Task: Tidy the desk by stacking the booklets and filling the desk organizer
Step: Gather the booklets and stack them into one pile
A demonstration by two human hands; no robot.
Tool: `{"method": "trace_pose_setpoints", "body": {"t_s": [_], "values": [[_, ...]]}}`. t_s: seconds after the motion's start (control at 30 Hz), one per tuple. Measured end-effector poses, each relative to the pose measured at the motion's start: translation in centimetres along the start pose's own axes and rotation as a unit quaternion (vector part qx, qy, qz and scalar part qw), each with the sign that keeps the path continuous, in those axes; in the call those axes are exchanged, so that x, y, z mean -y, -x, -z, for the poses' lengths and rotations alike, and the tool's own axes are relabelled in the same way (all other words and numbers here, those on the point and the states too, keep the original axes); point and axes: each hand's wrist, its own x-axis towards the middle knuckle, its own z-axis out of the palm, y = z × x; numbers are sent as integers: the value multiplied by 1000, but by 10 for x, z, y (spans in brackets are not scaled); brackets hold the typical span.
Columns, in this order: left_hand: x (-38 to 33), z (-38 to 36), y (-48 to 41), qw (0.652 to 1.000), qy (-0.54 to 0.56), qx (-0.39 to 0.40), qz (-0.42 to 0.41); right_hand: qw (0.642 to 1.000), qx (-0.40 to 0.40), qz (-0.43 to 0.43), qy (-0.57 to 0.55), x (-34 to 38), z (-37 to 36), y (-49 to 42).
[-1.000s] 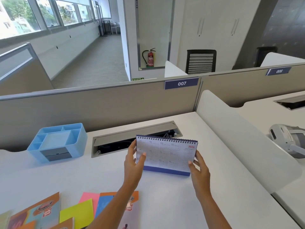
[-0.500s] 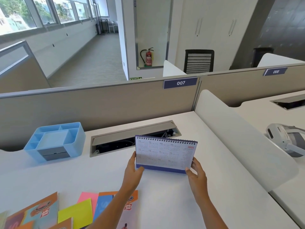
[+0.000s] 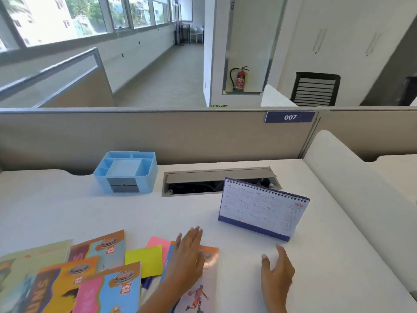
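Note:
Several colourful booklets (image 3: 103, 249) lie spread over the near left of the white desk (image 3: 67, 211). A yellow sticky pad (image 3: 145, 259) and a pink one (image 3: 158, 242) lie among them. My left hand (image 3: 187, 256) hovers flat and open over another booklet (image 3: 203, 288) at the bottom centre. My right hand (image 3: 276, 269) is open above bare desk, holding nothing. The spiral desk calendar (image 3: 261, 210) stands upright by itself, beyond both hands. The light blue desk organizer (image 3: 126, 171) sits at the back left with its compartments empty.
An open cable tray (image 3: 216, 181) is sunk into the desk between organizer and calendar. A beige partition (image 3: 180, 136) runs along the back. A white curved divider (image 3: 361, 188) borders the right side.
Both hands let go of the calendar and drew back toward me. The calendar now stands alone on the desk. The view swung left, bringing more booklets into sight.

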Motion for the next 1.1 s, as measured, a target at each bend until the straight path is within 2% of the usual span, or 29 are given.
{"method": "trace_pose_setpoints", "body": {"t_s": [0.07,0.23,0.37,0.47,0.57,0.73,0.9,1.0,1.1], "values": [[23,5,23,998,-60,-9,12,997,1,36,73,4,-17,18],[75,31,76,992,-100,-45,59,968,47,138,203,24,-59,72],[114,49,124,985,-119,-24,126,943,61,241,220,45,-82,124],[144,63,154,978,-129,-25,164,930,46,287,225,59,-98,162],[176,72,183,975,-133,-33,176,925,59,291,237,73,-115,200],[219,92,225,982,-101,-30,159,930,96,243,258,93,-134,263],[272,102,247,982,-92,-71,150,934,69,239,258,111,-149,311],[302,105,258,980,-67,-103,159,921,100,272,261,119,-163,342],[337,107,268,978,-78,-97,167,892,172,312,279,132,-182,384]]}}
